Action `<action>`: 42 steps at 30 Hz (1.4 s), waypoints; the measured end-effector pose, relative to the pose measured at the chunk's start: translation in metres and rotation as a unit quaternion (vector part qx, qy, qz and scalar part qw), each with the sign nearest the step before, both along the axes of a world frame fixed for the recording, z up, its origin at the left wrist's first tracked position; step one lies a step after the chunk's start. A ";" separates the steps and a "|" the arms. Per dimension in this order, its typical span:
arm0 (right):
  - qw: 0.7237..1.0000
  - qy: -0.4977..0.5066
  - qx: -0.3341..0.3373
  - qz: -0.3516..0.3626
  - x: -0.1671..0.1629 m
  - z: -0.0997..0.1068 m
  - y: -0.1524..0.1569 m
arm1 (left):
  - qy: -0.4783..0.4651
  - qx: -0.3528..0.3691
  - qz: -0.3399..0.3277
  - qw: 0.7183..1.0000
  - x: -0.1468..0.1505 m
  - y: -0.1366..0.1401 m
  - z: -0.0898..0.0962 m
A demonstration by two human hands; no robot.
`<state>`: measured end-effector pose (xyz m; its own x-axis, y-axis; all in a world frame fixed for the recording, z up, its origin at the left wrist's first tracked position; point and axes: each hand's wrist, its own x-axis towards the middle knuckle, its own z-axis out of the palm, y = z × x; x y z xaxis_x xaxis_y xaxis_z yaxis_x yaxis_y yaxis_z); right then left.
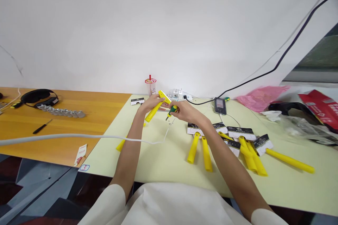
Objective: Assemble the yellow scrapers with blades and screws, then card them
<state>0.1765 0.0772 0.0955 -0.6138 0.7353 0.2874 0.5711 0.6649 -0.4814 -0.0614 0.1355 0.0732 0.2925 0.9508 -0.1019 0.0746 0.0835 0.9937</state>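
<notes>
My left hand (151,103) is closed round a yellow T-shaped handle (152,113), its crosspiece up and its grip slanting down to the left. In my right hand (185,111) is a short screwdriver (173,109) with a green and yellow grip. Its tip points down and left, apart from the handle. A few tiny metal bits (170,123), too small to name, lie on the table below the tip. Behind my left forearm another yellow handle (120,145) is partly hidden.
Several yellow handles (207,154) with black-and-white cards lie at the right. A lidded cup (151,87), a power strip (177,95) and a small screen device (220,106) stand behind. A white cable (79,136) crosses in front. Metal pieces (62,111) sit on the wooden table.
</notes>
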 end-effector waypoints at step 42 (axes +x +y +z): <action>0.973 0.199 0.097 -0.059 0.061 0.039 -0.007 | -0.069 -0.074 -0.158 0.982 0.028 -0.012 0.002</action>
<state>0.2374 0.0699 0.1348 -0.3392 0.7019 0.6263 0.4429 0.7065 -0.5519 -0.0337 0.1240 0.0752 0.5905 0.7884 -0.1721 -0.0136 0.2229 0.9747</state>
